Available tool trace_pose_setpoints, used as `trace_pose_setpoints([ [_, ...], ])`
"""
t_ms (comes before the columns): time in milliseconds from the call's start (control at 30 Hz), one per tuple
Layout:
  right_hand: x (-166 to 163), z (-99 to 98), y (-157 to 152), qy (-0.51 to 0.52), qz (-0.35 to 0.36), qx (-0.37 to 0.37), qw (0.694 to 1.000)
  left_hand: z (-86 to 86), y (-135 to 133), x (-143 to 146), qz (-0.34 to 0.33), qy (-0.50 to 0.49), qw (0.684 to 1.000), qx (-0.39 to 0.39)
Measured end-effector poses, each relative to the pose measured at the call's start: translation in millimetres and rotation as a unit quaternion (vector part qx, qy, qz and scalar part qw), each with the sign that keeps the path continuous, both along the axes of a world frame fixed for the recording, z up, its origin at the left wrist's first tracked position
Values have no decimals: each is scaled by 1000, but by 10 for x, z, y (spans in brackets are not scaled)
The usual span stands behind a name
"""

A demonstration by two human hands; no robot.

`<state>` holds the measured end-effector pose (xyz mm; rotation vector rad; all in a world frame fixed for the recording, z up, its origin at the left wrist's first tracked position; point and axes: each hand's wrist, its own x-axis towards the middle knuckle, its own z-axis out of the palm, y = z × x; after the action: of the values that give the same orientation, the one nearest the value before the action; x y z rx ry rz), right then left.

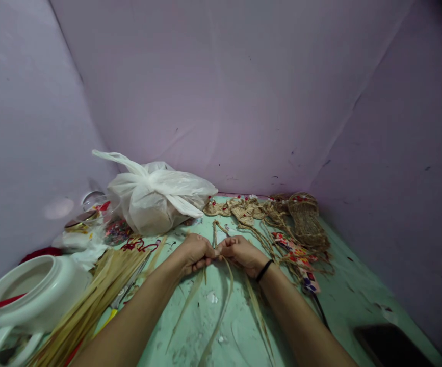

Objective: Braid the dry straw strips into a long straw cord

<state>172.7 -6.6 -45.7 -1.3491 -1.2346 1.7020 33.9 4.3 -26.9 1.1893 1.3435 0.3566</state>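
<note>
My left hand and my right hand meet at the middle of the pale green table, both closed in a pinch on thin dry straw strands. The strands trail from my fingers toward me across the table. A short braided piece rises away from my fingertips. A black band circles my right wrist.
A knotted white plastic bag lies behind my left hand. A bundle of straw strips and a white jar are at the left. Woven straw pieces with red beads lie at the back right. A dark flat object sits front right. Purple walls surround the table.
</note>
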Motion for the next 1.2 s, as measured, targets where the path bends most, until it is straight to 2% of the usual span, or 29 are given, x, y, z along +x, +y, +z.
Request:
trace_pose_setpoints([
  [167,-30,-5,-3,-74,3,44,996,10,-36,-3,-6,-39,999,18],
  [300,-41,-24,18,-133,8,76,988,31,-62,41,39,-43,998,24],
  [467,26,7,35,-275,2,150,950,23,-72,90,66,-33,996,49],
  [567,44,74,18,-324,-3,137,936,11,-68,106,71,-27,996,47],
  [700,-21,147,-34,-287,14,73,955,47,-75,116,93,-9,996,12],
  [833,-107,176,-93,-232,11,63,971,76,-72,73,98,-19,994,-39],
  [1067,-88,175,-110,-223,29,89,970,15,-28,-23,36,-57,998,-7],
  [1200,-60,174,-116,-229,69,106,965,25,-24,-43,20,-47,999,6],
])
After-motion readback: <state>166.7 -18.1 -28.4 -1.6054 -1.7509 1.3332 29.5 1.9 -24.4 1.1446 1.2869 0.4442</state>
